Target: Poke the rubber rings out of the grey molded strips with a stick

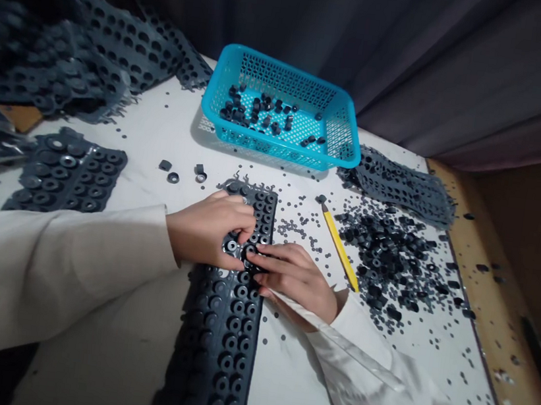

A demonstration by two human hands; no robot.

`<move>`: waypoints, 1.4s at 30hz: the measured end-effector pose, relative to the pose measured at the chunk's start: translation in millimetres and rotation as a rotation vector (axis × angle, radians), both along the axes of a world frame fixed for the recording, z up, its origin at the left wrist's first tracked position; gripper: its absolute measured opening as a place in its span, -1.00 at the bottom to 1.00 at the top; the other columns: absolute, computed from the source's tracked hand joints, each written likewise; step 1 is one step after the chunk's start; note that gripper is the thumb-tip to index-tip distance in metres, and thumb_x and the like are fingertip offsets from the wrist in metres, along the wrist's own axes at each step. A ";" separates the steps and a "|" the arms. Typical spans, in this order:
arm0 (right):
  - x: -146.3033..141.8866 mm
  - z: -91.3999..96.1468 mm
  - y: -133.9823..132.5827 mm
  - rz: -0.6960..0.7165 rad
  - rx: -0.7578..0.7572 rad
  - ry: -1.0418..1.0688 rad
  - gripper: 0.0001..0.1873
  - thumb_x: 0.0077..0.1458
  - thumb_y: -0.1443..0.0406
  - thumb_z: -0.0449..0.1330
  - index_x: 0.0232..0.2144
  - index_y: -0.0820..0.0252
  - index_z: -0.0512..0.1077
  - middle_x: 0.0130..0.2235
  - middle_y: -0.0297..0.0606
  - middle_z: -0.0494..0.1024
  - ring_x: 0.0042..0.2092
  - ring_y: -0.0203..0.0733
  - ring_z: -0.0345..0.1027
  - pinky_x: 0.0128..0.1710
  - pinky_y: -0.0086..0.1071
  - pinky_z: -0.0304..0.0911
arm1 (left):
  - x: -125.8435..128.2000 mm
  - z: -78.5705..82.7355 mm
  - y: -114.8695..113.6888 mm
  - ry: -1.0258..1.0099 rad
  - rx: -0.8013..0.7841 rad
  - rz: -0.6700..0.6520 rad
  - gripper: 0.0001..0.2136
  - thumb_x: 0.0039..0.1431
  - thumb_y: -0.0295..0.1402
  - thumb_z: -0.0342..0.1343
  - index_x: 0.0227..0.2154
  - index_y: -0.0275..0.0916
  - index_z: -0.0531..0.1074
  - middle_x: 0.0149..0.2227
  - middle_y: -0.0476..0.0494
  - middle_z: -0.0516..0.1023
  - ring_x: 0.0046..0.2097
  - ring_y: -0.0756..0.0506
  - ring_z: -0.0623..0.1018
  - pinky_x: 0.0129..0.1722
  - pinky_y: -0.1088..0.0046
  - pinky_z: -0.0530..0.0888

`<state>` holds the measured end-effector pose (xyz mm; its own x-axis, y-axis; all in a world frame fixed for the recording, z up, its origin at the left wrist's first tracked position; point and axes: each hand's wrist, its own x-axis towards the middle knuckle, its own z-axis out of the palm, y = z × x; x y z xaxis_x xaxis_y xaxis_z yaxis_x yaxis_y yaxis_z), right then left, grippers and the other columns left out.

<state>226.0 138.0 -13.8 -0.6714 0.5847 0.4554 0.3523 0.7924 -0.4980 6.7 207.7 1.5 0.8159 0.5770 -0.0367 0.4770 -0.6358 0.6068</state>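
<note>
A long dark rubber sheet (221, 329) studded with moulded rings lies lengthwise on the white table (159, 141) in front of me. My left hand (210, 228) rests on its upper part, fingers curled and pinching at a ring. My right hand (293, 275) lies flat across the sheet from the right, its fingertips meeting the left hand's at the same spot. Whether either hand has a ring pulled free is hidden by the fingers.
A blue plastic basket (343, 139) with several loose rings stands at the back. A heap of loose black rings (383, 257) and a yellow pencil (341, 250) lie to the right. More ring sheets (67, 176) and punched sheets (44, 60) sit left; another (402, 183) lies right.
</note>
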 end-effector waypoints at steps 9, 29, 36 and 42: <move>-3.4 3.8 3.8 0.012 0.293 -0.113 -0.95 0.19 0.36 0.17 -0.33 0.22 0.43 -0.12 -0.19 0.62 -0.06 -0.12 0.47 -0.19 -0.27 0.36 | -0.4 -1.8 -3.7 0.011 -0.003 0.054 -0.74 -0.09 -0.27 0.24 -0.42 -0.21 0.28 -0.31 0.00 0.35 -0.22 -0.10 0.33 -0.20 0.39 0.13; -15.1 -0.1 -0.6 -0.130 0.424 -0.146 -0.86 0.13 0.44 0.20 -0.45 0.18 0.37 -0.16 -0.23 0.64 -0.17 -0.20 0.47 -0.27 -0.30 0.33 | 0.6 0.9 -4.7 0.056 -0.009 0.062 -0.74 -0.07 -0.27 0.23 -0.36 -0.21 0.29 -0.27 -0.02 0.35 -0.19 -0.13 0.32 -0.20 0.37 0.13; -7.2 0.7 0.0 -0.267 0.257 -0.150 -0.86 0.19 0.46 0.10 -0.26 0.20 0.43 -0.06 -0.04 0.56 -0.18 -0.16 0.46 -0.24 -0.29 0.39 | -0.2 2.3 -4.0 0.057 -0.014 0.047 -0.72 -0.05 -0.22 0.24 -0.36 -0.20 0.29 -0.24 -0.03 0.35 -0.16 -0.14 0.32 -0.19 0.37 0.12; -1.5 -1.7 -1.9 -0.401 -0.076 0.210 -0.86 0.20 0.36 0.12 -0.16 0.15 0.38 -0.08 -0.07 0.58 -0.06 -0.11 0.48 -0.10 -0.24 0.42 | -1.2 2.4 -2.8 0.054 -0.020 0.025 -0.70 -0.05 -0.19 0.25 -0.36 -0.21 0.28 -0.25 -0.04 0.36 -0.16 -0.15 0.32 -0.19 0.37 0.13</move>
